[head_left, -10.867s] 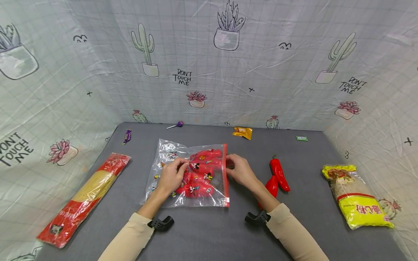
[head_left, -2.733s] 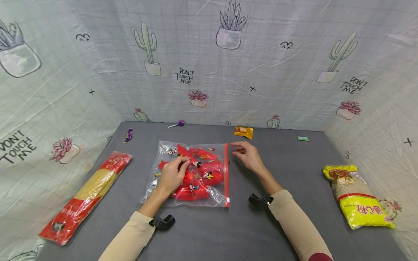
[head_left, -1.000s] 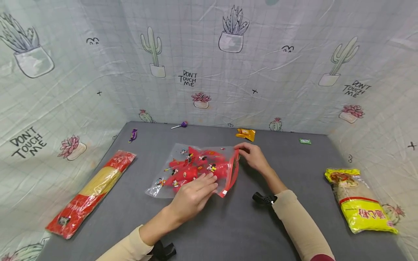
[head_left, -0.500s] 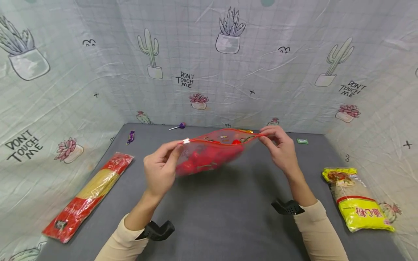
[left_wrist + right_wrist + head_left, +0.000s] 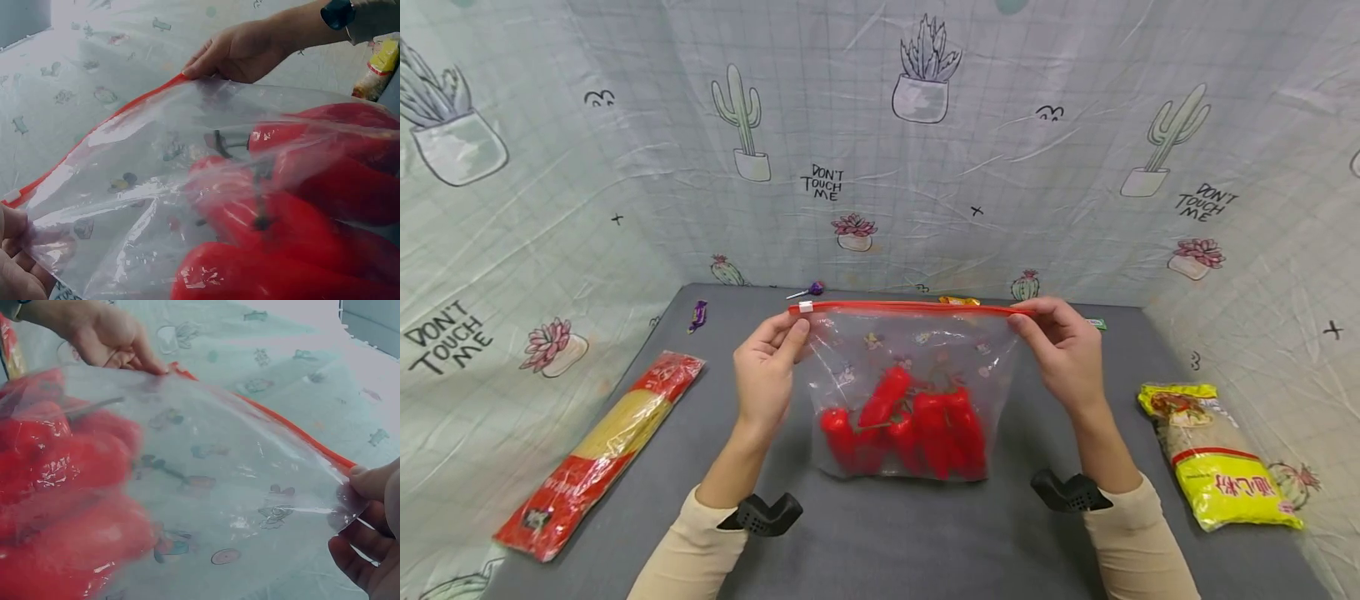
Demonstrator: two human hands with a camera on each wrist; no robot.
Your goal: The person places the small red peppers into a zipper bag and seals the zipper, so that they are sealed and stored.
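Observation:
A clear zip bag [image 5: 917, 342] with a red slider strip hangs upright between my two hands, its mouth edge at the top. Several red peppers [image 5: 898, 429] with green stems lie in its lower part. My left hand [image 5: 763, 371] pinches the top left corner, by the white slider [image 5: 806, 307]. At the top right corner, my right hand [image 5: 1067, 354] pinches the bag between thumb and fingers. The left wrist view shows the strip stretched taut towards the right hand [image 5: 240, 53]. Cartoon prints [image 5: 275, 512] mark the film.
A red-and-yellow noodle packet [image 5: 602, 454] lies on the left of the grey table [image 5: 887, 542]; a yellow packet [image 5: 1221, 458] lies on the right. Along the back are a purple candy [image 5: 697, 317], a lollipop [image 5: 808, 290], an orange wrapper [image 5: 958, 300] and a green candy [image 5: 1097, 323].
The peppers on the table went into the bag, which then lay flat. Both hands have since lifted it upright by its top corners; its gaping mouth edge is now drawn straight.

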